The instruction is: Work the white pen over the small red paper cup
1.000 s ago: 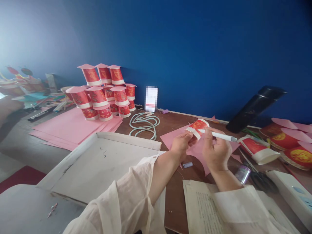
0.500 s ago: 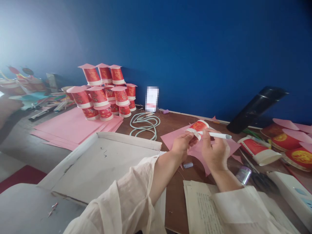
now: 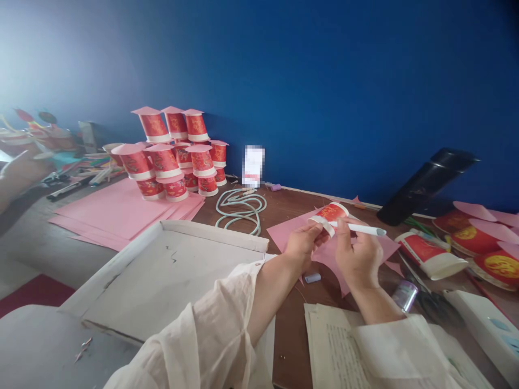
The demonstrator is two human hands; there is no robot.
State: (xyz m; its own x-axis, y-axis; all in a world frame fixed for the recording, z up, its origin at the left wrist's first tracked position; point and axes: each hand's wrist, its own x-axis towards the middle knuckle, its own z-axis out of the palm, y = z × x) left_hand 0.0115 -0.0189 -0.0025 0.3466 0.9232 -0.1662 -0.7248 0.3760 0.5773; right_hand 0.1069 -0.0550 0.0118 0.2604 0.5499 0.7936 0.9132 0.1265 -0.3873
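My left hand (image 3: 303,242) is closed around a red paper cup (image 3: 334,210) with a white band, which lies tilted on its side in the air. In my right hand (image 3: 360,256) is a white pen (image 3: 368,229), gripped by thumb and fingers, its front end at the cup's white band. Whether the tip touches the cup I cannot tell. Under both hands lies a cut sheet of pink paper (image 3: 281,231). A small pale cap (image 3: 312,278) rests on the table just below my left hand.
Stacked red cups with pink paper tops (image 3: 162,162) stand at left on pink sheets (image 3: 97,210). A shallow white box (image 3: 141,292) is nearer me. Right: a black bottle (image 3: 425,186), another red cup (image 3: 430,251), scissors (image 3: 436,305), printed papers (image 3: 332,340). Another person's hand (image 3: 26,170) shows far left.
My hands keep nearly the same hold on the cup and pen. The other person's hand at far left has moved up and to the right. The view has shifted slightly.
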